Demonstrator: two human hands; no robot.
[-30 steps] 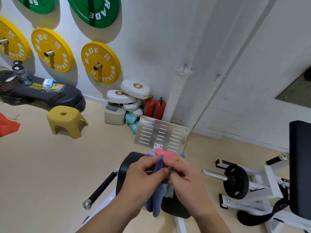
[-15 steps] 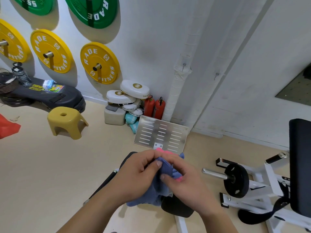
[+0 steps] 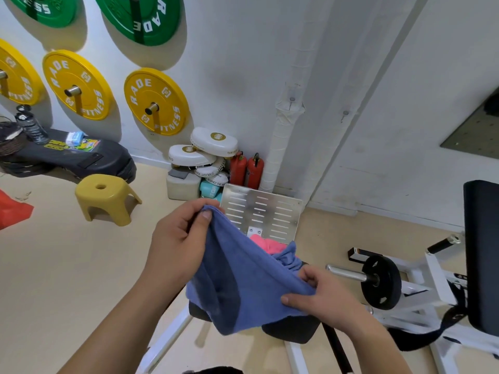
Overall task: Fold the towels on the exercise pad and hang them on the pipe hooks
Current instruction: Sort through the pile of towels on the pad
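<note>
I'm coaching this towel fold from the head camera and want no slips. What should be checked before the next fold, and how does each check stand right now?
1. Left hand pinches an upper corner of the blue towel: ok.
2. Right hand grips the opposite edge: ok.
3. Towel spread flat between the hands: not ok, it sags and a bunch of cloth sits near the right hand.
4. Towel lifted clear of the pink towel lying behind it: cannot tell, they overlap in view.
5. Black exercise pad free underneath for laying the fold: cannot tell, the towel covers most of it.
6. Hooks on the white pipe bare: ok, nothing hangs there.
</note>
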